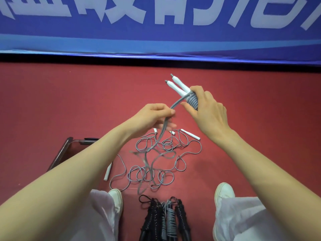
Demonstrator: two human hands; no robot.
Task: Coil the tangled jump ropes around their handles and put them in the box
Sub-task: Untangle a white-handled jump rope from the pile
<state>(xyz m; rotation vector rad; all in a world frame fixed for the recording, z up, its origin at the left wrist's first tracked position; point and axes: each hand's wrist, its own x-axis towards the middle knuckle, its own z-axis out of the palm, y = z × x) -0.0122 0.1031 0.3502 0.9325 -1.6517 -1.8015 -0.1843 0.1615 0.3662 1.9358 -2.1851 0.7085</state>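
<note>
Head view.

- Right hand (206,108): raised above the red floor (69,101). Its fingers (196,92) are curled round a pair of white handles (178,86), which lie side by side with their tips toward the floor's far edge. A grey rope (192,101) is wound in tight turns around the handles, under those fingers.
- Left hand (156,117): just beside the right hand. Thumb and fingers pinch the free run of the same rope, which trails down to the floor.
- Tangled ropes (156,164): grey loops on the floor below both hands.
- Loose handles: one (190,134) on the tangle's far right, another (108,172) on its left.
- Box (60,152): clear with a dark rim, on the floor at the left, partly hidden by the left forearm.
- Coiled bundles (166,218): black and grey, side by side between the white shoes (224,190).
- Blue banner (156,37): along the floor's far edge.
</note>
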